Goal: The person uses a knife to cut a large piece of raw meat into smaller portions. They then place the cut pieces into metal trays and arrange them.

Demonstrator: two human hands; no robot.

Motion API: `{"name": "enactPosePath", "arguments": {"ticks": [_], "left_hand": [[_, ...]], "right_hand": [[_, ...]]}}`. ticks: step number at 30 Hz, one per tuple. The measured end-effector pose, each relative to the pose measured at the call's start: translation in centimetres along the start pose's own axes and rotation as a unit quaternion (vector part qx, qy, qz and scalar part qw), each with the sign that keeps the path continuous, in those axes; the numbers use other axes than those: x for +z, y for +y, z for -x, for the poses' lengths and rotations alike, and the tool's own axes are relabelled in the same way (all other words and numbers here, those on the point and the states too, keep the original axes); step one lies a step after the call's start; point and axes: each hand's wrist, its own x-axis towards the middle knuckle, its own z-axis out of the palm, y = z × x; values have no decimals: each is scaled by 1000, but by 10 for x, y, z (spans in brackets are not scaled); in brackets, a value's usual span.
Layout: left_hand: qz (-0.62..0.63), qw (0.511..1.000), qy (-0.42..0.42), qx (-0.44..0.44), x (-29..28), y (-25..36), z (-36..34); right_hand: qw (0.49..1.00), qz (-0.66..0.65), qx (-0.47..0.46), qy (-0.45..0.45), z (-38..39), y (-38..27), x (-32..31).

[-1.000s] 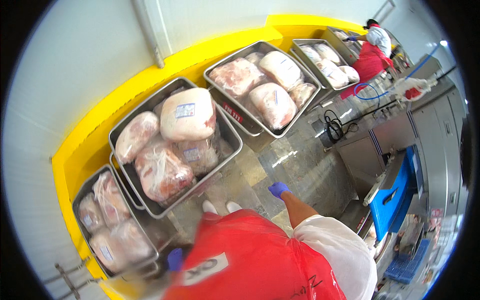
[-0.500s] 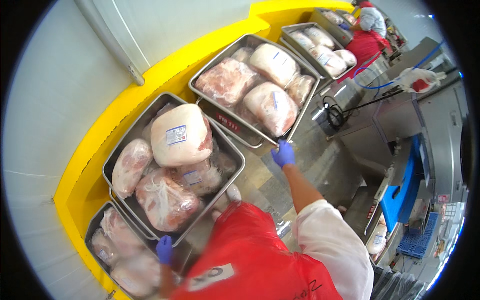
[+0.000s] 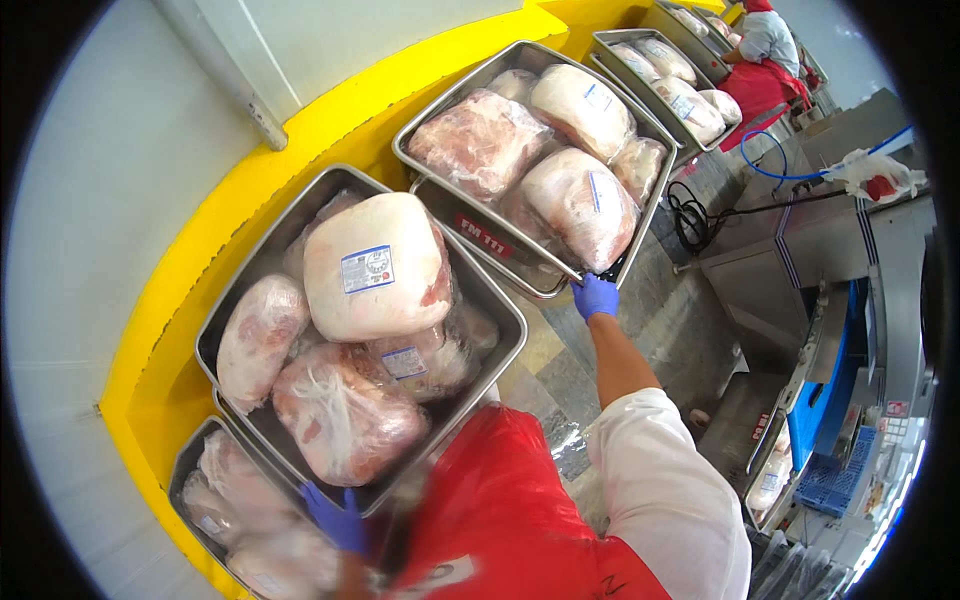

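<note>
My right hand (image 3: 596, 297), in a purple glove, is closed round the near corner of a steel meat tub (image 3: 648, 222) ahead. Large plastic-wrapped meat pieces (image 3: 582, 205) fill that tub. Closer to me stands another steel tub (image 3: 505, 348) of wrapped meat, topped by a big pale piece (image 3: 385, 310) with a label. Against its lower corner rests my left hand (image 3: 338, 518), also purple-gloved, slightly blurred. Its fingers and thumb look spread at the rim rather than wrapped round it.
Another meat tub (image 3: 187, 450) stands lower left, beside the yellow wall base (image 3: 135, 365). Farther tubs (image 3: 603, 42) line the wall, where a person in a red apron (image 3: 765, 85) works. To the right are steel equipment (image 3: 750, 290), a black cable (image 3: 690, 220) and a blue crate (image 3: 835, 475).
My left hand has gone from gripping the near tub's rim to spread fingers against it. My right hand stays on the far tub's corner. The view has shifted slightly.
</note>
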Motion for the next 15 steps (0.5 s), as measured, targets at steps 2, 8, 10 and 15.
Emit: {"name": "enactPosePath", "arguments": {"ticks": [2, 8, 10, 15], "left_hand": [[44, 999, 7, 24, -6, 22, -38], [103, 989, -37, 97, 19, 6, -76], [98, 989, -49, 99, 24, 3, -77], [53, 993, -55, 85, 30, -1, -74]], "right_hand": [[1000, -2, 1, 24, 4, 2, -5], [999, 10, -4, 44, 11, -14, -4], [999, 9, 2, 42, 14, -22, -2], [999, -7, 8, 38, 23, -52, 2]]}}
